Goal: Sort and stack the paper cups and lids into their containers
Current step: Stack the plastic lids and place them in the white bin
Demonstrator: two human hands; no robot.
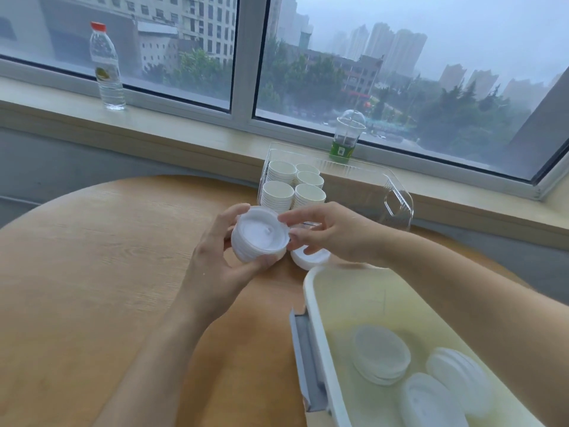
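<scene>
Your left hand [215, 260] holds a stack of white lids [260, 237] above the round wooden table [92, 272], fingers curled round its far edge and thumb under its near edge, the stack tilted so its top faces you. Your right hand [329, 232] reaches in from the right, its fingertips pinching the stack's right rim. Just below that hand a second pile of lids [309, 258] sits on the table, touching the corner of the white bin [314, 303]. Three more lid stacks [381, 355] lie inside that bin. Beyond your hands, the clear box [397, 198] holds five stacks of paper cups [278, 192], nested upright along its left side. On the windowsill stand a water bottle [106, 66] and a domed drink cup [348, 137], well apart
</scene>
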